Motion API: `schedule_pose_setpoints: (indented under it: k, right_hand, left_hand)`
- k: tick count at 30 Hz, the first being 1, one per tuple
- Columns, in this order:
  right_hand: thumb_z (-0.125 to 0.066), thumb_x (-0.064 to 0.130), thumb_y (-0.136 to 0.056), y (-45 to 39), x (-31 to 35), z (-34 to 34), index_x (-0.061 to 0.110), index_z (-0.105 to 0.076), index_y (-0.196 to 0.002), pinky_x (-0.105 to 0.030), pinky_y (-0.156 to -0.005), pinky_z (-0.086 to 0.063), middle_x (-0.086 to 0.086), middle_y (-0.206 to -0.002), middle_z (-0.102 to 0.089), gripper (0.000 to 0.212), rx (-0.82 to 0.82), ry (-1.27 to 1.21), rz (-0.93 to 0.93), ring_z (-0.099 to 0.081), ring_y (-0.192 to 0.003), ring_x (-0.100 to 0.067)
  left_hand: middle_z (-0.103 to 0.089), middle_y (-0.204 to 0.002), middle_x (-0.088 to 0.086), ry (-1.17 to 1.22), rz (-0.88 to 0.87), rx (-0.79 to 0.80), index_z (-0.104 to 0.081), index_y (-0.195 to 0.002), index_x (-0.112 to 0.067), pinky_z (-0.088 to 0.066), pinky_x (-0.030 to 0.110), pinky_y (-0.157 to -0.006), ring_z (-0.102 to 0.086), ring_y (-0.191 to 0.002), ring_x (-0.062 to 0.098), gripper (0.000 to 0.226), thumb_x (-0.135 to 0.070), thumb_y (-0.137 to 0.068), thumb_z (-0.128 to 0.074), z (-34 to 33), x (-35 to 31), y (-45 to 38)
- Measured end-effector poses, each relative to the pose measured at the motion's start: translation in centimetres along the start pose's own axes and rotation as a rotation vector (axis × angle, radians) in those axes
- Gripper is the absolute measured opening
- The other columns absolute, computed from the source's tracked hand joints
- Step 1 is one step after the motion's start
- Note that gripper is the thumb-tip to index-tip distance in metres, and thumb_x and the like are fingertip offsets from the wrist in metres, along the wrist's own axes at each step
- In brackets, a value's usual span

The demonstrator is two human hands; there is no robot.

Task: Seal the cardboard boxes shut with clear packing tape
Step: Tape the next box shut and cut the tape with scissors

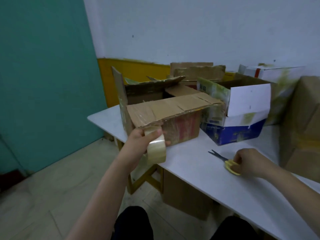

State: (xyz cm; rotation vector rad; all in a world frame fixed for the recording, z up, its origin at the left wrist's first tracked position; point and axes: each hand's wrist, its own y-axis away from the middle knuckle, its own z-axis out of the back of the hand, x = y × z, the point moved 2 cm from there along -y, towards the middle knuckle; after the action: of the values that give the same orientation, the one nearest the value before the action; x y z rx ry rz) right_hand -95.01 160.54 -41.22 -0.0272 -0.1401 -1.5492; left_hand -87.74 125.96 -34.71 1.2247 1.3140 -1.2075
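White table (199, 170): left hand (138, 142) grips tape roll (156, 149); right hand (249, 163) grips scissors (228, 163).

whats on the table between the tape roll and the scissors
Nothing: in the head view, bare white table separates the tape roll from the scissors.

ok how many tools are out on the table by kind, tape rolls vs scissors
tape rolls: 1, the clear tape roll gripped by the left hand
scissors: 1, the yellow-handled scissors under the right hand
total: 2
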Motion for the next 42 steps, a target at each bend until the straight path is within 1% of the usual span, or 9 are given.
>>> schedule_pose_setpoints:
  k: [5,9,15,19,23,27,30,36,42]
  right_hand:
    - [-0.075,0.034,-0.085,3.7,2.7,2.3,0.014,-0.067,-0.085,-0.016,-0.050,-0.044,-0.002,-0.066,-0.071,0.021,0.122,-0.333,0.115,-0.065,-0.057,-0.012]
    - [-0.081,0.019,-0.076,5.8,9.5,8.3,0.021,-0.062,-0.094,-0.017,-0.053,-0.047,0.012,-0.075,-0.069,0.026,-0.188,-0.727,0.414,-0.064,-0.065,-0.008]
    - [-0.077,0.038,-0.067,1.2,19.0,10.5,0.017,-0.058,-0.116,-0.043,-0.088,-0.042,-0.001,-0.113,-0.061,0.057,-0.725,0.044,0.875,-0.049,-0.103,-0.026]
    - [-0.077,0.014,-0.066,-1.1,19.6,11.6,0.014,-0.059,-0.101,-0.037,-0.078,-0.047,-0.004,-0.098,-0.064,0.039,-0.778,-0.114,1.011,-0.054,-0.092,-0.023]
    - [-0.071,0.007,-0.070,-1.7,20.3,13.5,0.018,-0.054,-0.086,-0.028,-0.053,-0.035,0.011,-0.078,-0.049,0.026,-0.739,-0.211,1.000,-0.045,-0.067,-0.012]
    - [-0.064,0.015,-0.074,-1.8,20.6,14.5,0.026,-0.050,-0.085,-0.026,-0.053,-0.031,0.017,-0.078,-0.043,0.021,-0.638,-0.198,1.029,-0.039,-0.068,-0.005]
    - [-0.065,0.013,-0.081,-1.6,21.1,15.4,0.028,-0.051,-0.084,-0.035,-0.059,-0.041,0.013,-0.081,-0.050,0.020,-0.498,-0.223,0.953,-0.051,-0.075,-0.015]
    - [-0.053,0.077,-0.074,4.2,16.6,18.8,0.034,-0.045,-0.087,-0.030,-0.055,-0.042,0.016,-0.078,-0.049,0.045,-0.464,-0.024,0.823,-0.046,-0.079,0.008]
    - [-0.035,0.091,-0.067,5.5,15.0,16.4,0.031,-0.058,-0.081,-0.030,-0.063,-0.046,0.007,-0.072,-0.060,0.066,0.137,0.296,0.566,-0.054,-0.065,-0.008]
  left_hand:
    - [-0.079,-0.098,0.004,-0.101,-0.020,0.018,-0.068,-0.113,-0.018,-0.055,0.017,-0.074,-0.076,-0.094,0.016,0.015,-0.020,-0.100,-0.061,0.7,0.8,0.5]
    - [-0.078,-0.103,0.002,-0.074,-0.033,-0.044,-0.066,-0.120,-0.011,-0.055,0.016,-0.067,-0.077,-0.089,0.020,0.022,-0.016,-0.099,-0.063,0.3,1.2,0.7]
    - [-0.077,-0.107,0.000,-0.046,-0.090,-0.043,-0.064,-0.124,-0.015,-0.057,0.019,-0.069,-0.076,-0.090,0.014,0.027,-0.012,-0.097,-0.065,0.3,0.1,0.6]
    - [-0.078,-0.100,-0.001,0.017,-0.082,-0.047,-0.064,-0.121,-0.014,-0.060,0.026,-0.066,-0.076,-0.081,0.015,0.026,-0.012,-0.095,-0.069,0.7,-1.2,0.2]
    - [-0.075,-0.113,0.013,0.094,-0.048,-0.068,-0.068,-0.113,-0.017,-0.058,0.048,-0.092,-0.073,-0.100,0.034,0.018,-0.016,-0.095,-0.068,0.3,-0.8,-0.2]
    - [-0.075,-0.110,-0.004,-0.051,-0.054,-0.147,-0.072,-0.104,-0.024,-0.057,0.030,-0.084,-0.071,-0.102,0.017,0.012,-0.031,-0.093,-0.071,-0.1,-0.5,-0.5]
    - [-0.074,-0.113,-0.007,-0.072,-0.113,-0.219,-0.069,-0.107,-0.042,-0.056,0.046,-0.093,-0.072,-0.104,0.024,0.037,-0.059,-0.075,-0.077,-0.3,-1.0,-0.6]
    - [-0.073,-0.116,-0.013,-0.056,-0.133,-0.172,-0.060,-0.123,-0.035,-0.055,0.047,-0.099,-0.071,-0.106,0.013,0.047,-0.051,-0.082,-0.078,-0.2,-1.2,-0.4]
    - [-0.071,-0.124,-0.008,0.026,-0.074,-0.107,-0.051,-0.135,-0.035,-0.054,0.055,-0.098,-0.071,-0.110,0.027,0.072,-0.048,-0.072,-0.083,-0.5,-0.7,0.2]
